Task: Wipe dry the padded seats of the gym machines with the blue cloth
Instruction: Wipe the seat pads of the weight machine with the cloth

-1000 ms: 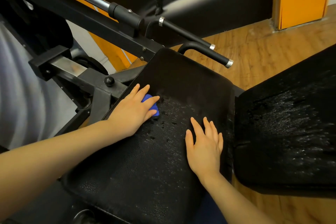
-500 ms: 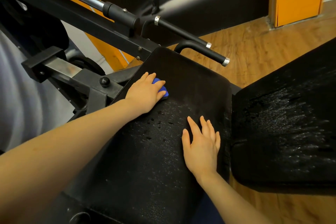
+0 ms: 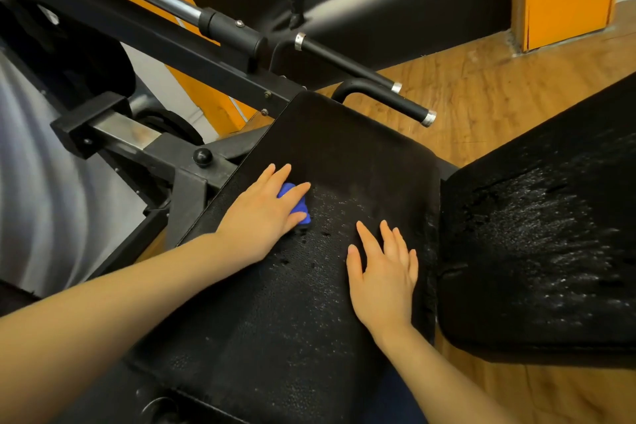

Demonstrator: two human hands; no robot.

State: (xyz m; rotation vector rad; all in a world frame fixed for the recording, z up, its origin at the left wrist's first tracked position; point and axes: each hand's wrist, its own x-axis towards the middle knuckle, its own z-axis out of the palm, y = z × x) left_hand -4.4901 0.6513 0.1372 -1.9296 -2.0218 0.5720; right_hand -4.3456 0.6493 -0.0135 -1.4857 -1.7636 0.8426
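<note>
1. The padded seat [image 3: 309, 286] I am working on is a long black pad. Its long axis runs from the near edge by my body away to its far edge, which sits just under the black handle bar [image 3: 385, 98].
2. The seat's surface is speckled with water drops around its middle; the strip along its far edge looks matt and dark.
3. The blue cloth [image 3: 296, 205] is bunched into a small wad on the seat, near the seat's left edge and about halfway along its length. Only a bit of it shows, so I cannot tell which way it is folded or which way it points.
4. My left hand [image 3: 266, 213] lies palm down over the cloth, fingers nearly straight and slightly spread, pressing it flat against the pad. The fingertips point away from me and a little to the right.
5. My left forearm reaches in from the lower left and crosses the seat's left edge at a slant.
6. My right hand [image 3: 385, 272] rests flat on the seat close to its right edge, fingers straight and apart, holding nothing. It points straight toward the far edge.
7. The two hands are apart, with wet pad between them; the right one lies nearer to me than the left.
8. A second padded seat [image 3: 537, 251] stands just beside the first on the right, separated by a narrow gap, and glistens with water.
9. The black machine frame [image 3: 192, 182] adjoins the left edge, with a round knob [image 3: 202, 157] on it. Wooden floor [image 3: 481, 107] shows beyond.
</note>
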